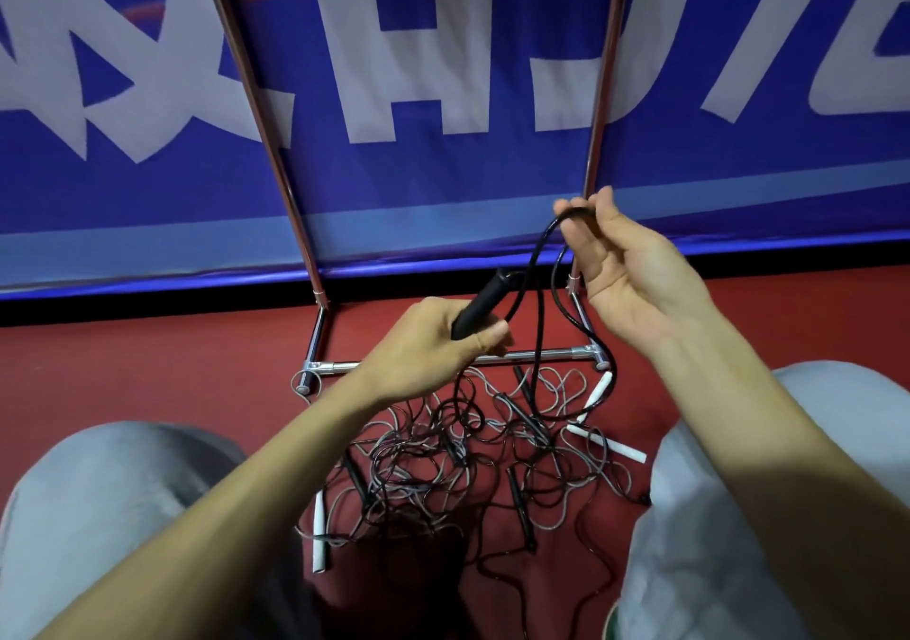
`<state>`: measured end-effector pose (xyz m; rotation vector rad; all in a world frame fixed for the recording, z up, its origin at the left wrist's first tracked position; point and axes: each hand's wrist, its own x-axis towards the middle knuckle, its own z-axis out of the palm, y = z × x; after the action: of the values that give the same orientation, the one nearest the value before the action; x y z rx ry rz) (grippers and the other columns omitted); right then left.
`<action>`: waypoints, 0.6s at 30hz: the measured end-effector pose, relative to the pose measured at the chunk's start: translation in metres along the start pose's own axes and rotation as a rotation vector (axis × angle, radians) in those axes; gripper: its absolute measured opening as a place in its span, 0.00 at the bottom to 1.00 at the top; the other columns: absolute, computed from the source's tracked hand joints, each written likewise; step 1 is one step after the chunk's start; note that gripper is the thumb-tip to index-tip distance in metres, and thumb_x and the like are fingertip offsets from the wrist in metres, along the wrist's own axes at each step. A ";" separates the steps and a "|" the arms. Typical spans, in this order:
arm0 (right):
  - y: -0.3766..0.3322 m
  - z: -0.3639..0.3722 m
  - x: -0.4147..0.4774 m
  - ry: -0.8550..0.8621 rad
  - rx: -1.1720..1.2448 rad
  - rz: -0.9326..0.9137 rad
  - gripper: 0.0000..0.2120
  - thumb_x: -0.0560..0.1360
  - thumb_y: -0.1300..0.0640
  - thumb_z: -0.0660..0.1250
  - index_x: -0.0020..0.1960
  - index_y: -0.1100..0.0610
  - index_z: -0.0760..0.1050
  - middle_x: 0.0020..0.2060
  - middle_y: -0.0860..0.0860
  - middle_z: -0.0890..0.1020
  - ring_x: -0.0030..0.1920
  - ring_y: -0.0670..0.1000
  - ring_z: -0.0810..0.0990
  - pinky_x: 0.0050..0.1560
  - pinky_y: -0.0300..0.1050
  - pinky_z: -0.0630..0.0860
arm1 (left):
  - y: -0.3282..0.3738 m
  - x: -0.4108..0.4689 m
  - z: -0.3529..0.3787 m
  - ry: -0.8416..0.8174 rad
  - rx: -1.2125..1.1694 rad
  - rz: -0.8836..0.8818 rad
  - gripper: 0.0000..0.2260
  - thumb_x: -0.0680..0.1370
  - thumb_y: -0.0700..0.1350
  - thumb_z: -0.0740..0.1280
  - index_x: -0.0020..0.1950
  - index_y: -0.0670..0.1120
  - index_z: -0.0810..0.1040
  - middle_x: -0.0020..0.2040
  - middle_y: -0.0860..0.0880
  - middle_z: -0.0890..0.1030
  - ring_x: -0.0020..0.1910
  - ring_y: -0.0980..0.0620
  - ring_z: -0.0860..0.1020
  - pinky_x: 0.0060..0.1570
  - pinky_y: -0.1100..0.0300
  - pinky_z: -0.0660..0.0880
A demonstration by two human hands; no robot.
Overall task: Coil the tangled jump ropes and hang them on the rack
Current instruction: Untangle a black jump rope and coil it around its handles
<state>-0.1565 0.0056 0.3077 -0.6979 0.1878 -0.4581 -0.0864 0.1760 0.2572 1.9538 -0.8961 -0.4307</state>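
Note:
My left hand (433, 344) grips the black handle (480, 307) of a black jump rope. Its cord (541, 245) loops upward to my right hand (625, 275), which pinches the top of the loop between thumb and fingertips, palm turned toward me. From there the cord drops into a tangled pile of black and grey jump ropes (468, 462) on the red floor between my knees. White handles (608, 445) and black handles lie in the pile. The metal rack (556, 354) stands just behind, its base bar under my hands and its two uprights rising out of view.
A blue banner (443, 97) with large white letters covers the wall behind the rack. My knees in grey trousers (98, 501) flank the pile on both sides. The red floor (147, 368) stretches left and right of the rack's base.

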 end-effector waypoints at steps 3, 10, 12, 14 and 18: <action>0.001 -0.004 0.005 0.105 0.075 -0.011 0.07 0.78 0.63 0.62 0.42 0.64 0.72 0.33 0.57 0.83 0.36 0.49 0.85 0.34 0.36 0.79 | 0.000 0.001 0.002 0.130 -0.051 -0.022 0.10 0.78 0.50 0.67 0.41 0.47 0.82 0.36 0.48 0.85 0.40 0.42 0.83 0.46 0.48 0.79; 0.009 -0.009 0.011 0.142 -0.120 -0.004 0.14 0.80 0.52 0.60 0.48 0.63 0.72 0.33 0.56 0.84 0.35 0.52 0.85 0.34 0.39 0.80 | 0.019 -0.001 0.003 0.211 -0.532 -0.129 0.10 0.82 0.39 0.58 0.46 0.40 0.77 0.35 0.44 0.81 0.36 0.44 0.83 0.40 0.51 0.81; 0.016 -0.007 0.007 0.075 -0.337 0.027 0.13 0.81 0.52 0.58 0.48 0.62 0.73 0.35 0.54 0.84 0.34 0.52 0.84 0.34 0.41 0.80 | 0.024 -0.001 -0.003 0.259 -0.678 -0.143 0.10 0.83 0.38 0.56 0.48 0.40 0.76 0.36 0.44 0.82 0.37 0.44 0.84 0.41 0.51 0.81; 0.025 -0.004 0.004 -0.027 -0.582 0.068 0.09 0.82 0.59 0.57 0.48 0.61 0.74 0.36 0.54 0.84 0.32 0.50 0.83 0.35 0.42 0.80 | 0.028 0.000 -0.012 0.311 -0.830 -0.149 0.09 0.83 0.39 0.57 0.49 0.40 0.75 0.39 0.42 0.83 0.40 0.44 0.85 0.44 0.50 0.81; 0.051 -0.005 -0.003 -0.262 -0.983 0.238 0.10 0.79 0.68 0.57 0.52 0.59 0.76 0.48 0.59 0.83 0.44 0.54 0.83 0.45 0.44 0.81 | 0.034 -0.002 -0.026 0.344 -1.124 -0.118 0.05 0.82 0.39 0.59 0.52 0.39 0.74 0.41 0.40 0.84 0.43 0.43 0.85 0.46 0.49 0.82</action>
<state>-0.1436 0.0385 0.2710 -1.6651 0.2434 -0.0087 -0.0858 0.1823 0.2994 0.9795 -0.1922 -0.4944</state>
